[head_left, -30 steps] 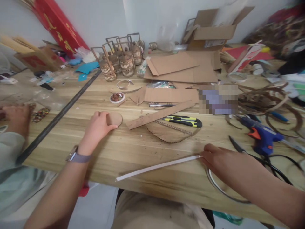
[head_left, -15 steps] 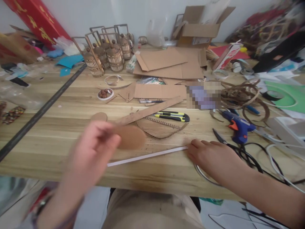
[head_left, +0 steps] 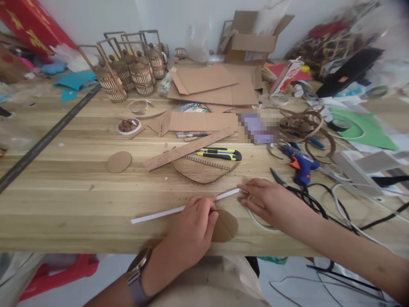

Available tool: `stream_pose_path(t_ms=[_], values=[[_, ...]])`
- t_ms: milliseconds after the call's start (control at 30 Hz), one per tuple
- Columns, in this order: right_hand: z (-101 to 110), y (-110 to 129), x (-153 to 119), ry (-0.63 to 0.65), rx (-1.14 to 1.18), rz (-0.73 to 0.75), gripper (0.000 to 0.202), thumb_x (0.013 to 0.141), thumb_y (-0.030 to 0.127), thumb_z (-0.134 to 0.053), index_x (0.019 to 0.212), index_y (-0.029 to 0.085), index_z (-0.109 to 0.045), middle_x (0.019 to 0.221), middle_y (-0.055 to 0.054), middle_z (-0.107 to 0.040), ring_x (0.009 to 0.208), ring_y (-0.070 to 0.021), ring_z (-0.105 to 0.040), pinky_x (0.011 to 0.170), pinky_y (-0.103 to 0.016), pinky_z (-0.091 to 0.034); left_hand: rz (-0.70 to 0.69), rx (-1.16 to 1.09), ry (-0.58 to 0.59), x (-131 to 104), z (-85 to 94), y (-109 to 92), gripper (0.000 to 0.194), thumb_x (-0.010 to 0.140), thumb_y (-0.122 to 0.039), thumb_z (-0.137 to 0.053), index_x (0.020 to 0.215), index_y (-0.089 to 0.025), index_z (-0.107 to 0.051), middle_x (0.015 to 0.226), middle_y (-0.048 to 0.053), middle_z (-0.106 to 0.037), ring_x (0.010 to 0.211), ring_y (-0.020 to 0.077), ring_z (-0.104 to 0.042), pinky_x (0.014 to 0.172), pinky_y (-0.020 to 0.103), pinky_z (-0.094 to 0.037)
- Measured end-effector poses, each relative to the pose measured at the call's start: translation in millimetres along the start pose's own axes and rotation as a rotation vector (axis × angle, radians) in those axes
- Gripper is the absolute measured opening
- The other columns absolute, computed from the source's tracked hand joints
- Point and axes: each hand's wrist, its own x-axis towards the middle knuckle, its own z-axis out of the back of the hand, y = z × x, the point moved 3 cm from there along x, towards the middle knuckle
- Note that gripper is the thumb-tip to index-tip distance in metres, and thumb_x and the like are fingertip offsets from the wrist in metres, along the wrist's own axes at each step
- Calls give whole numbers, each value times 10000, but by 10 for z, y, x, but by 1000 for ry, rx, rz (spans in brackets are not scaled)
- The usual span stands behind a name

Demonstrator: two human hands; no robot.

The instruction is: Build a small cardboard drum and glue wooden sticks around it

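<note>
A round cardboard disc (head_left: 226, 226) is pinched between the thumb and fingers of my left hand (head_left: 193, 226), close to the table's front edge. Beneath that hand runs a narrow white strip (head_left: 158, 215), partly hidden by the fingers. My right hand (head_left: 266, 197) has its fingertips closed on the strip's right end. Beyond my hands lie a scrap of cardboard with a curved cut edge (head_left: 204, 170), a yellow and black utility knife (head_left: 220, 153) and a long cardboard strip (head_left: 188, 149). A second cardboard disc (head_left: 119, 162) lies flat on the left.
Scissors (head_left: 277, 177) and a blue glue gun (head_left: 300, 164) with tangled cables lie at right. Flat cardboard sheets (head_left: 211, 83) and several small bamboo lanterns (head_left: 142, 79) stand behind. A dark metal bar (head_left: 51, 134) crosses the left side, near a bowl of brown beads (head_left: 129, 125).
My left hand has brought the cardboard disc rightward and down, over the white strip and near my right hand. My right hand stays at the strip's end. The view has shifted slightly.
</note>
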Motion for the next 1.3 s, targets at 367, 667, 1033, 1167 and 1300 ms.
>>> stream_pose_path(t_ms=[367,667,1033,1167,1300], values=[[169,47,-79,-246,361,-153,355,898,403,-485,1107,193,-682,1158,-136,-699,1108,-288,-629,984,-450,-475,43,-48,-42,-20,-15,-4,133,1006,-188,-365,977,-209,-493,1103,94,-642,1086,212,-586,946,404,-511],[-12,520,-83,45,451,40,95,883,198,-501,827,217,-575,803,-28,-692,722,-168,-654,623,-266,-481,7,-44,-172,-144,118,71,180,1015,-294,-425,1161,-202,-477,1159,96,-650,1078,209,-617,904,366,-526],[-30,589,301,-95,138,190,105,942,184,-418,947,211,-519,675,-19,-679,584,-191,-660,502,-257,-348,73,688,-201,-698,782,676,186,928,-361,-587,992,-200,-657,963,86,-681,925,316,-579,786,479,-493],[-48,611,307,-93,138,236,116,939,169,-407,935,212,-514,701,-21,-678,588,-175,-655,507,-253,-345,124,605,-189,-712,793,731,185,939,-363,-564,960,-207,-661,888,56,-686,862,277,-607,740,415,-502],[-62,606,300,-71,123,233,121,945,168,-395,929,215,-506,694,-20,-675,588,-178,-656,506,-257,-356,141,476,-201,-696,821,752,200,935,-387,-547,903,-230,-668,852,36,-711,823,257,-648,709,379,-512]])
